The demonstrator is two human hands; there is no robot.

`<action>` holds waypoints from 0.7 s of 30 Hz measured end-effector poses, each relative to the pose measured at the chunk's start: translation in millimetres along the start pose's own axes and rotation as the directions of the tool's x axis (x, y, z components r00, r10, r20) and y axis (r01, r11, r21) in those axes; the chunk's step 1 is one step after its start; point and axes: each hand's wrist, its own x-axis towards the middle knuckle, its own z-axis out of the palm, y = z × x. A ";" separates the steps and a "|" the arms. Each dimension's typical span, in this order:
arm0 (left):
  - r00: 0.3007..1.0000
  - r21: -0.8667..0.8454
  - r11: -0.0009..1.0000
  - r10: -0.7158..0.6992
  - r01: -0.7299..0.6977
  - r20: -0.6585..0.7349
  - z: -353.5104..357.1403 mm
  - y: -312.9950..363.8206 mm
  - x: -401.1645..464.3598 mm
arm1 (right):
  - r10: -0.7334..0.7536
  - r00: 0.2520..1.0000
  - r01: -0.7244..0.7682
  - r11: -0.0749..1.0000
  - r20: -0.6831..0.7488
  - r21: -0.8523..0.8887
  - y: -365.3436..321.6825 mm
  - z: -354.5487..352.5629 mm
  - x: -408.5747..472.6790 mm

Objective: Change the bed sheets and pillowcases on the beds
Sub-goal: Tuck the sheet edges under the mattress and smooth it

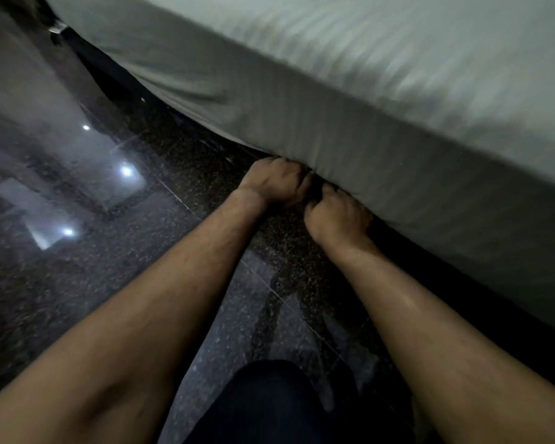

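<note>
Sheet (382,149) hangs down the side of the mattress, its lower hem at the dark gap above the bed base (462,267), and that hem is where you are working. Your left hand (274,182) and right hand (337,216) sit side by side, nearly touching, knuckles up and fingers curled in under the edge. They seem to be gripping or tucking the hem, but the fingertips are hidden and the view is blurred, so you cannot tell for certain.

With both hands bunched at one spot, a hard push would likely gather the cloth into a lump and drag slack from the loose folds further along on the left (186,88). Pull too hard and the far side may come untucked. The polished floor (77,251) looks slick, so watch your footing as you lean.
</note>
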 end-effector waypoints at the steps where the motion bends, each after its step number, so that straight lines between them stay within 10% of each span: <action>1: 0.999 -0.009 0.999 0.032 -0.032 -0.006 0.5 -0.8 -5.0 | 0.009 0.999 -0.008 0.999 0.045 -0.031 -3.8 -1.2 4.2; 7: 0.993 -0.140 0.990 -0.022 0.006 -0.113 4.8 -39.1 -84.4 | 0.068 0.982 -0.006 0.944 0.177 -0.331 -20.5 -19.9 -28.9; 12: 0.989 -0.136 0.982 -0.142 0.134 -0.051 -6.1 -83.0 -123.4 | -0.281 0.930 0.328 0.925 0.237 -0.190 -125.3 -41.2 -87.8; 21: 0.935 -0.207 0.920 -0.351 0.333 -0.053 -36.6 -112.3 -178.9 | -0.447 0.741 0.671 0.511 0.501 -0.536 -167.9 -106.1 -10.0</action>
